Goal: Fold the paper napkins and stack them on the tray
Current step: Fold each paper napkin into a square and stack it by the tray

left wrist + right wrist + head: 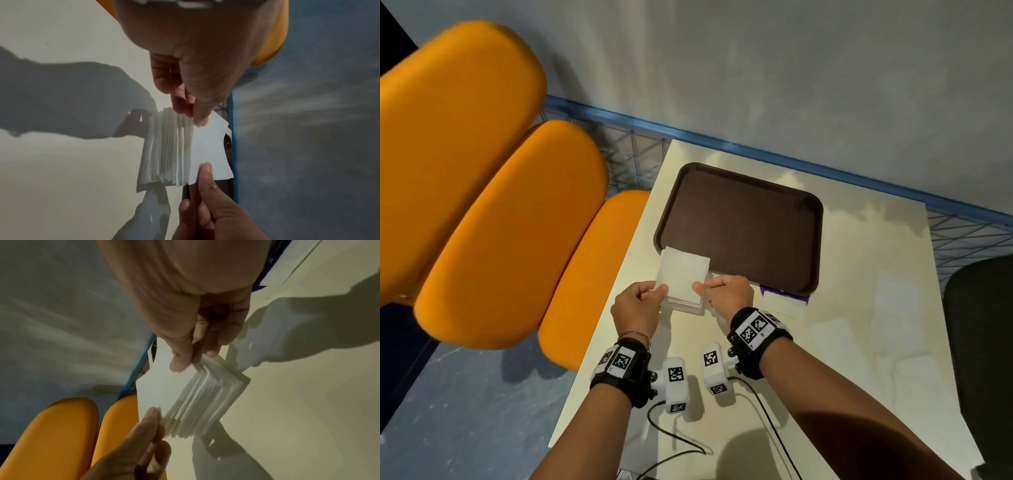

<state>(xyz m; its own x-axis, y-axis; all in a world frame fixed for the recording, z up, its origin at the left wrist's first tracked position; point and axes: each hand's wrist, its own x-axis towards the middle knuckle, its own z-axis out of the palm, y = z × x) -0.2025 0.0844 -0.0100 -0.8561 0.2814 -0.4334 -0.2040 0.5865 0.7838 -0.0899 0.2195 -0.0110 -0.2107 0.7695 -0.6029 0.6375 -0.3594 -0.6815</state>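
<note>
Both hands at the near edge of the napkin stack (683,284) — left hand (637,305) and right hand (726,291) each pinch a corner of the top napkin (207,149), lifting it. Beyond, the brown tray (743,226) holds nothing — folding hasn't started, I'd say.

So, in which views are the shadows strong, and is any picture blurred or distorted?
Head view: wide-angle bending of the orange chairs, soft shadows on the table. Left wrist view: dim, a hard hand shadow on the table beside the napkin stack. Right wrist view: dim too, shadows on the table, palm close and soft.
</note>
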